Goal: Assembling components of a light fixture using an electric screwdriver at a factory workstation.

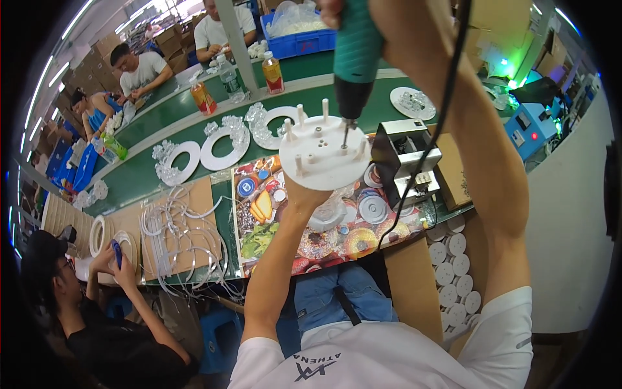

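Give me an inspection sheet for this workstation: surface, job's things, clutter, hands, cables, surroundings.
Surface: green workbench, partly covered by a colourful food-print mat.
Job's things: round white plastic disc with upright pegs, held up from below; teal electric screwdriver, bit pointing down onto the disc.
Clutter: white ring-shaped parts with clear crystal trim, white wire loops on cardboard, drink bottles, small round white caps in a box.
Hands: left hand under the disc; right hand grips the screwdriver, mostly cut off at the top edge.
Cables: black cord hangs along the right forearm.
Surroundings: other people at the bench, a blue crate, cardboard boxes.
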`<state>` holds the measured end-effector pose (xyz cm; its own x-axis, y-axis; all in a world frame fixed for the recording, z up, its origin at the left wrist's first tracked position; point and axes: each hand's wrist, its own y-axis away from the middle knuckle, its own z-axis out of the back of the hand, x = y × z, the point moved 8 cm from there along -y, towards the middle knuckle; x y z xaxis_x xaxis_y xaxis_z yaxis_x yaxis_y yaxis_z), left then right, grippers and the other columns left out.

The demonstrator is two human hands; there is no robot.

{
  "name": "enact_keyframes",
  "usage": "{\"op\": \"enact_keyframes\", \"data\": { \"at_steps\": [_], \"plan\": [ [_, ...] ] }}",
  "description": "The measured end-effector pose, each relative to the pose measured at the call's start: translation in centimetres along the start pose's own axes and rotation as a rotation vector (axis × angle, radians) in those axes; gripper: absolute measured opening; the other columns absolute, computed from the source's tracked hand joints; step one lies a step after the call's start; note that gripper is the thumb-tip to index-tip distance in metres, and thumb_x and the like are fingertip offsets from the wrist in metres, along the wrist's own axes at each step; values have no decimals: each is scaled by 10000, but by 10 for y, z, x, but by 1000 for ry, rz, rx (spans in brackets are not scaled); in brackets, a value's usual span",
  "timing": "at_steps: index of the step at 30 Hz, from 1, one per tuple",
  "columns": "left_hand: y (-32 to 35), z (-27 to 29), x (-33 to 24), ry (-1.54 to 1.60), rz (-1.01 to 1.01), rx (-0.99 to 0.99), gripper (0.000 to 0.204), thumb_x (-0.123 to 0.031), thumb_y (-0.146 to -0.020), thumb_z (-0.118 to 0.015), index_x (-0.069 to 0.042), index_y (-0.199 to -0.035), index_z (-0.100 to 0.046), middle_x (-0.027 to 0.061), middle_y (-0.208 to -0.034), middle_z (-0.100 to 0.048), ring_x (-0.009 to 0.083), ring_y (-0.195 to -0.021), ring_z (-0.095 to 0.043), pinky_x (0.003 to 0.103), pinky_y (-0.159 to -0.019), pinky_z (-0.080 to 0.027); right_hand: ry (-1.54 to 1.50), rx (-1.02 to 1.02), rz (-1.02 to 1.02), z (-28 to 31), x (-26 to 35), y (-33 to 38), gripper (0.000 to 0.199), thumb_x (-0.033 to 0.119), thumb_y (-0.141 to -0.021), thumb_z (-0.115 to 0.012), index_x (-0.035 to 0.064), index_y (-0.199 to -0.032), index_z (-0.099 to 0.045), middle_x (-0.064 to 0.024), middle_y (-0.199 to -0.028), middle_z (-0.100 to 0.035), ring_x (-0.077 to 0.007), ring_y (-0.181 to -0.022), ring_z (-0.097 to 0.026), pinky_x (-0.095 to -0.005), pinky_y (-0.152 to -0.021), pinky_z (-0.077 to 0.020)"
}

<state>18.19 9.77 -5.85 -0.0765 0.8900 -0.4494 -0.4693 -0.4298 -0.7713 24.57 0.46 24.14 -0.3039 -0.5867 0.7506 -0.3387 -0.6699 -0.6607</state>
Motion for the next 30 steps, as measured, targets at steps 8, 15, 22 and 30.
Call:
{"op": "enact_keyframes", "data": {
  "at_steps": [8, 15, 22, 30],
  "plan": [
    [-7, 3, 1, 56, -1, 45, 782, -232, -698, -783, -23, -1347, -400, 143, -1282, -535, 275, -1153, -554, 408, -1028, -397, -127, -229, 191, 109, 13, 25, 195, 187, -829, -550, 6, -901, -552, -78, -681, -530, -130, -500, -523, -270, -482, -458],
    [-2, 12, 12, 147, 65, 119, 600, -188, -812, -700, -82, -1352, -461, 123, -1320, -534, 277, -1265, -465, 404, -1096, -317, 286, -274, -9, 173, -79, 137, 362, 32, -779, -632, -53, -1116, -532, -144, -856, -622, -154, -570, -571, -285, -533, -487],
    [-22, 20, -12, 354, 453, 127, 151, -61, -765, -692, 1, -902, -680, 42, -846, -655, 139, -803, -595, 287, -764, -469, 280, -359, -73, 211, -136, 178, 344, -2, -771, -627, -50, -1097, -528, -153, -861, -619, -157, -586, -586, -290, -516, -494],
    [-26, 24, -30, 481, 530, 49, 62, -54, -779, -655, 5, -790, -639, 47, -784, -649, 122, -737, -595, 265, -734, -460, 250, -382, -149, 210, -161, 187, 320, 0, -751, -644, -40, -1044, -523, -125, -782, -595, -155, -558, -573, -280, -506, -478]
  ]
}}
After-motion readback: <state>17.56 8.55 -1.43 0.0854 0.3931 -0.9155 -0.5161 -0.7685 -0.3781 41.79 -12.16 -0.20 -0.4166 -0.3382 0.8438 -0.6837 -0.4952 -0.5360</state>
